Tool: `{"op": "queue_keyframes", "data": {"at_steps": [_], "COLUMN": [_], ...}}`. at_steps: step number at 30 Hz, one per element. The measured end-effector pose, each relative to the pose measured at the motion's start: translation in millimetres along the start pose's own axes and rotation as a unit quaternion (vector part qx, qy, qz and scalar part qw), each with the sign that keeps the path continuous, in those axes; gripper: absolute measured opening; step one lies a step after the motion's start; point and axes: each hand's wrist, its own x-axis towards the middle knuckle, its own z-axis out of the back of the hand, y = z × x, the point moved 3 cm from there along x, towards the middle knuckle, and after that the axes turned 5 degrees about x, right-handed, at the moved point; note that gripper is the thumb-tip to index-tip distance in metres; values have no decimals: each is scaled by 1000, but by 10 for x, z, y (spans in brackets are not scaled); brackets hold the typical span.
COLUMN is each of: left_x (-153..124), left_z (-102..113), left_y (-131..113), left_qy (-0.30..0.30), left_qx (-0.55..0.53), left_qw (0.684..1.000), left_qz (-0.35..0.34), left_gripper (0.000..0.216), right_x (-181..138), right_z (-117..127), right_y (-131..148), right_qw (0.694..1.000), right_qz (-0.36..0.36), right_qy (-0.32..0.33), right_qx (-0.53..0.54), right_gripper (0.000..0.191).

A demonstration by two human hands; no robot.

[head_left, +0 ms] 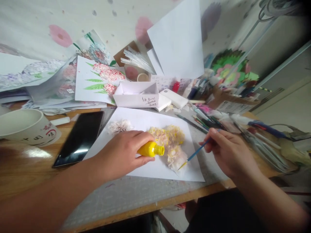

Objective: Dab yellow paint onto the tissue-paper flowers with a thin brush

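Note:
My left hand (pixel 126 152) is wrapped round a small yellow paint bottle (pixel 148 149), tilted on its side with its uncapped mouth toward the right. Between the fingers of my right hand (pixel 224 150) is a thin blue paintbrush (pixel 198 149). Its yellow-tipped bristles touch or hover just over a pale ruffled paper flower (pixel 176 157); I cannot tell which. Behind the bottle lie ruffled flowers with yellow-painted edges (pixel 167 134). A whitish flower cluster (pixel 120 126) sits farther left. All of these are on a white sheet of paper (pixel 145 115).
A black phone (pixel 79 137) and a paper bowl (pixel 29 126) stand at left. Behind the sheet is a white open box (pixel 136 94), beside flower pictures (pixel 97 81). Pens, brushes and scissors (pixel 264 145) crowd the right side. The table edge (pixel 155 208) runs in front.

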Motion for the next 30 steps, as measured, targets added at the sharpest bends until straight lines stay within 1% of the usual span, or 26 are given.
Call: {"op": "queue_keyframes", "data": {"at_steps": [6,13,23,30], "left_x": [4,0,-13,-10], "left_z": [-15,9,-18,-25], "left_y": [-5,-6,17,25], "left_qy": [3,-17,-14,-25], "left_qx": [10,13,12,13], "left_qw": [1000,999,999,999], "left_qz": [-13,-31,-28,-41], "left_gripper": [33,35,32,35], "right_x": [27,66,55,58], "right_z": [-45,-16,-76,-96], "right_y": [-2,-24,-19,-4], "right_qw": [1000,1000,1000,1000], "right_qz": [18,9,3,29], "right_qy": [13,1,-3,6], "right_qx": [-6,-7,12,4], "right_gripper": [50,52,54,54]}}
